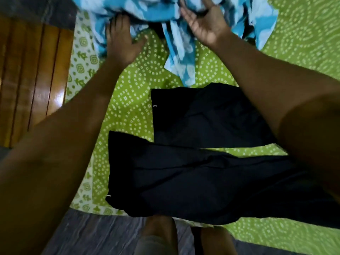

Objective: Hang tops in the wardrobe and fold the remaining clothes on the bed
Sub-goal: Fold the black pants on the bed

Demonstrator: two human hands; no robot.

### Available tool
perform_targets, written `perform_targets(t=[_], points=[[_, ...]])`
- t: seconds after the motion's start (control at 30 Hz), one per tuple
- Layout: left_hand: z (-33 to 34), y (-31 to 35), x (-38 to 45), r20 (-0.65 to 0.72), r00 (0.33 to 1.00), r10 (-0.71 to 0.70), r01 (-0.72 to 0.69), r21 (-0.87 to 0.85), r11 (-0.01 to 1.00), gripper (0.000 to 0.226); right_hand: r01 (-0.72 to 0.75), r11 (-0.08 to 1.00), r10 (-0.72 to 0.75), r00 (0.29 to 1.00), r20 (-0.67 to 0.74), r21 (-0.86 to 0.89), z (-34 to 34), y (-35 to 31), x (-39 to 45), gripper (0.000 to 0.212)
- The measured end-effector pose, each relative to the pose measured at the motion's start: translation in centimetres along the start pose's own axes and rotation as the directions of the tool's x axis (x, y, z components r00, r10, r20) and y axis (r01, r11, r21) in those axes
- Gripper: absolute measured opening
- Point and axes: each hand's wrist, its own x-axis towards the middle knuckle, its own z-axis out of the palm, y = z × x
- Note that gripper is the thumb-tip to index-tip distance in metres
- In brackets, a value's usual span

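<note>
Both arms reach across the bed (139,100), whose green sheet is printed with rings of white dots. The left hand (122,40) lies palm down with its fingers fairly straight, the fingertips touching the lower left edge of the blue cloth (150,13), a crumpled blue and white patterned piece at the far side of the bed. The right hand (204,24) is turned palm up with fingers spread, at the blue cloth's folds; whether it grips any fabric cannot be told. Nearer the person lie 2 black pieces: a folded garment (202,116) flat on the sheet, and a second garment (193,181) spread across the near edge, overlapping the first. A wooden panel (31,74) stands left of the bed.
</note>
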Motion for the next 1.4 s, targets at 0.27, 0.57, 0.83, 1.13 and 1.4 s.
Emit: perform_targets(t=[0.27,0.57,0.83,1.13,1.4], points=[[1.7,2.8,-9.2,0.493,0.842,0.218,-0.129,-0.209,0.969,0.057,-0.02,-0.571,0.234,0.954,-0.186,-0.82,-5.5,-1.8,-6.7,0.028],[3.4,0.1,-6.8,0.129,0.939,-0.318,0.309,-0.725,0.616,0.011,0.123,-0.18,-0.103,0.984,0.143,-0.976,-7.7,0.6,-6.0,0.027],[1.9,-0.6,-7.2,0.563,0.766,-0.311,0.622,-0.772,0.136,0.053,0.316,-0.449,-0.385,0.775,0.501,-0.836,-8.4,4.9,-10.0,0.036],[2.8,1.1,-13.5,0.387,0.688,-0.613,0.595,-0.785,0.172,0.008,0.311,-0.574,-0.228,0.828,0.513,-0.758,-10.2,13.4,-12.7,0.025],[-1.5,1.0,-14.6,0.53,0.702,-0.476,0.47,-0.847,-0.249,0.026,-0.043,-0.756,-0.325,0.891,0.317,-0.653,-13.5,11.7,-17.4,0.075]])
